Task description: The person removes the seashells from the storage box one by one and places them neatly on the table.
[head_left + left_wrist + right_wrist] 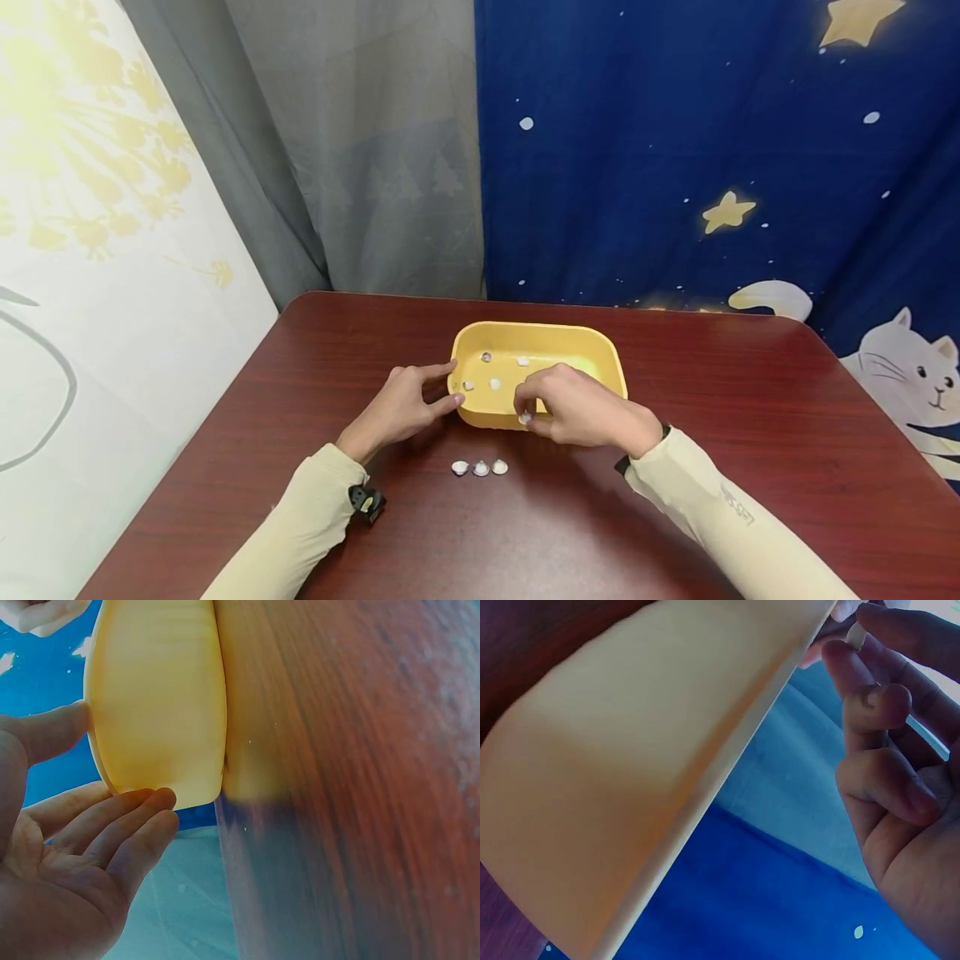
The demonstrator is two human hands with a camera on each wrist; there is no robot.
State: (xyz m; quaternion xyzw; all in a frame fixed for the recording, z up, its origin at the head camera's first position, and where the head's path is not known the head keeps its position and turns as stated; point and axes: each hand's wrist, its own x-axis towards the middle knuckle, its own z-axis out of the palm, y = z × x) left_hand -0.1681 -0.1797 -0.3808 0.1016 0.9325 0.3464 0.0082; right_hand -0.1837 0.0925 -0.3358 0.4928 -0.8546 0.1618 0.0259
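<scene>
Between the thumb and forefinger of my right hand [577, 407] is a small white shell [856, 635], held over the near rim of a yellow tub [480, 415]. My left hand [401, 406] touches the tub's left end: in the left wrist view the thumb meets the rim and the extended fingers lie against the end wall. Inside the tub are several small pieces, among them a white shell [495, 384] and a darker one [486, 357]. On the table in front, three shells stand in a row: left shell [460, 468], middle shell [480, 468], right shell [499, 467].
A dark reddish wooden table [720, 467] carries everything. Behind it hang a grey curtain [390, 150] and a blue curtain [637, 167] with stars and a cat. A white patterned panel [112, 317] borders the left side.
</scene>
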